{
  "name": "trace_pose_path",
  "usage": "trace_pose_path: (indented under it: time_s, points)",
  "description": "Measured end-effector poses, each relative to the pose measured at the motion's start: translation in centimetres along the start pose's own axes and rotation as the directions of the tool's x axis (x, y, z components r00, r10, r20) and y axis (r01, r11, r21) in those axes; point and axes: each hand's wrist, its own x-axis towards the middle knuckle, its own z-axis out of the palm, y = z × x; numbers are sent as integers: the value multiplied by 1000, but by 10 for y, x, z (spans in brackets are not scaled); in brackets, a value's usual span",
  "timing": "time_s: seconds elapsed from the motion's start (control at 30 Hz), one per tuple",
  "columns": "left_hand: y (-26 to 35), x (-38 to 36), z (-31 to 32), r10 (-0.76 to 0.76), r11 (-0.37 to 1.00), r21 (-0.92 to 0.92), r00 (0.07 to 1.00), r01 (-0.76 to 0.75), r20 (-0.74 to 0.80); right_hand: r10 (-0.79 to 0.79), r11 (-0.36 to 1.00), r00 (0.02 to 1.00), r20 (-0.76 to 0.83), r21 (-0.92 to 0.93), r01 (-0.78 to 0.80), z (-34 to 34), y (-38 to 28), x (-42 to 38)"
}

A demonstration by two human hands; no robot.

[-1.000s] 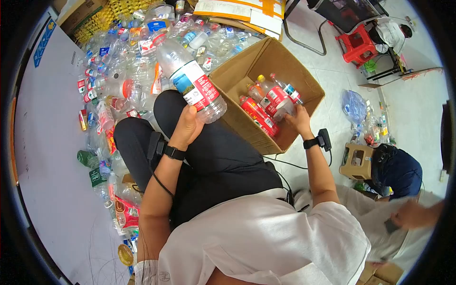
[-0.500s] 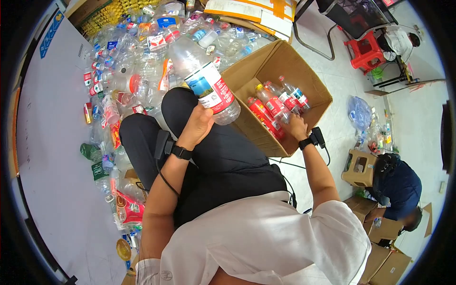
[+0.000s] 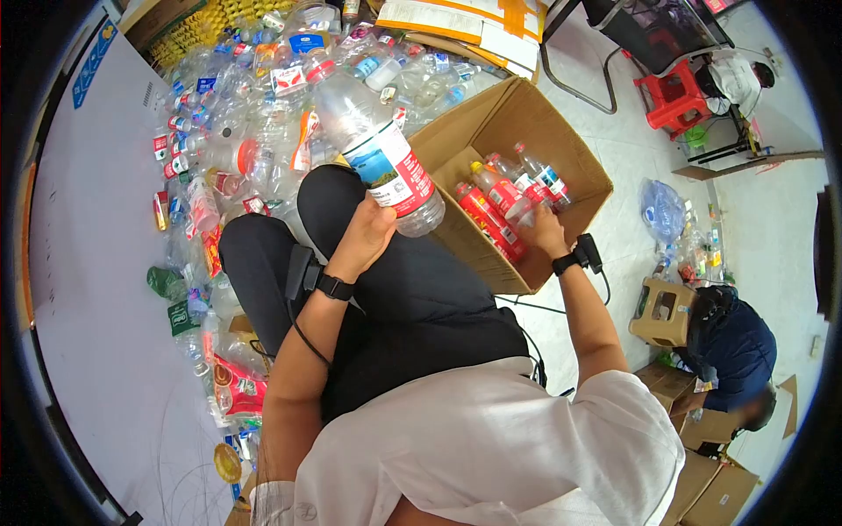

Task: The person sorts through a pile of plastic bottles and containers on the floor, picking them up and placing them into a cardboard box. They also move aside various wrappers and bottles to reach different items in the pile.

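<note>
A large clear bottle (image 3: 395, 167) with a blue, white and red label is gripped near its base by my left hand (image 3: 368, 232), its red cap end pointing up and to the left, above my knee. Inside the open cardboard box (image 3: 561, 131), my right hand (image 3: 545, 232) has its fingers around the base of a clear bottle (image 3: 504, 191) with a red label and yellow cap. Red bottles (image 3: 488, 223) lie beside it on one side. Another clear bottle (image 3: 544, 174) lies on the other side.
A big heap of plastic bottles (image 3: 254, 105) spreads beyond and left of my legs. Flat cardboard (image 3: 456, 19) lies at the top. A red stool (image 3: 674, 98) stands upper right. At the lower right another person (image 3: 737, 346) bends over cardboard boxes.
The large bottle in my left hand has shifted slightly, with its red cap now in plain view. My right hand and the bottle it holds have barely moved.
</note>
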Motion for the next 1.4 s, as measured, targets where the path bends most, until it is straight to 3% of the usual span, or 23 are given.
trace_pose_path:
  time_s: [0.03,0.1,0.17,0.23,0.3,0.37,0.67,0.9,1.1,1.2,1.23,1.27,1.33,1.4]
  points:
    - [2,-1,1,-3,1000,-5,1000,3,2,0,1000,1000,0,-1,0,-1,7,8]
    - [2,-2,2,-9,1000,-9,1000,9,2,-76,996,983,-168,33,83,-6,21,26]
    - [2,-1,1,-12,1000,-8,1000,12,11,-42,998,975,-219,44,53,-13,24,35]
    - [2,0,2,-11,1000,-4,1000,11,-1,81,995,966,-246,-32,-92,-27,16,34]
    - [2,-1,2,-9,1000,2,1000,9,-13,128,991,972,-197,-14,-133,-24,18,42]
    - [2,-1,2,3,1000,-15,1000,-4,-10,166,970,982,-88,-167,-178,-17,21,47]
    - [1,-1,1,7,999,-33,1000,-7,-9,212,965,977,35,-168,-203,-11,23,56]
    - [3,0,3,-1,1000,-4,1000,1,-1,237,960,971,-18,-152,-237,2,29,61]
    - [-2,1,-2,7,1000,-5,1000,-7,21,124,953,981,-151,-255,-160,-15,8,44]
    - [-7,3,-1,66,992,105,998,-65,-8,-114,991,957,-267,-104,88,-41,-36,23]
    - [9,3,9,19,950,312,1000,-22,10,-280,953,895,-348,14,303,-41,-43,24]
    - [4,5,4,27,919,392,999,-38,35,-333,868,896,-293,276,413,-42,-51,23]
    - [9,5,14,42,881,470,998,-63,56,-469,537,864,-183,717,444,-83,-99,-20]
    - [2,7,13,48,792,604,995,-93,91,-654,165,744,-138,934,318,-98,-130,-55]
